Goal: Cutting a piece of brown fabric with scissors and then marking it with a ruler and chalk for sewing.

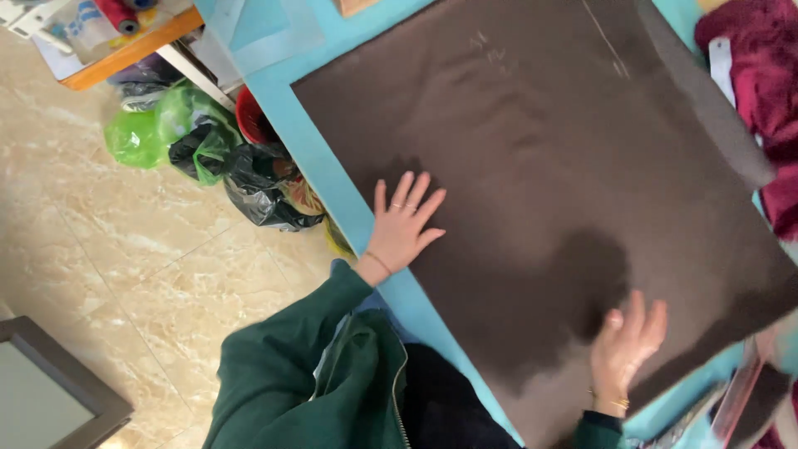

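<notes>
My right hand (pixel 628 349) is blurred, so I can make out little beyond its fingers lying spread and flat on the dark brown cloth (pixel 549 166), gripping nothing; a gold bangle shows at its wrist. My left hand (pixel 403 224) is sharper: palm down, fingers fanned wide apart, pressed on the same cloth near its edge, with thin rings on two fingers and a fine bracelet. The cloth is a matte, felt-like sheet, roughly square, lying under and ahead of both hands and covering most of the turquoise table (pixel 332 179); its far corner is cut off by the frame. Faint chalk marks sit far ahead of my left hand, too dim to read. Beyond my right hand a burgundy fuzzy fabric (pixel 761 75) is heaped, partly out of view. Outward from my left hand, on the glossy marble floor (pixel 125 249), stand a green plastic bag (pixel 158 129) and a black plastic bag (pixel 262 195), crumpled and knotted; I cannot tell their contents. My green jacket sleeve (pixel 283 366) fills the near edge.
</notes>
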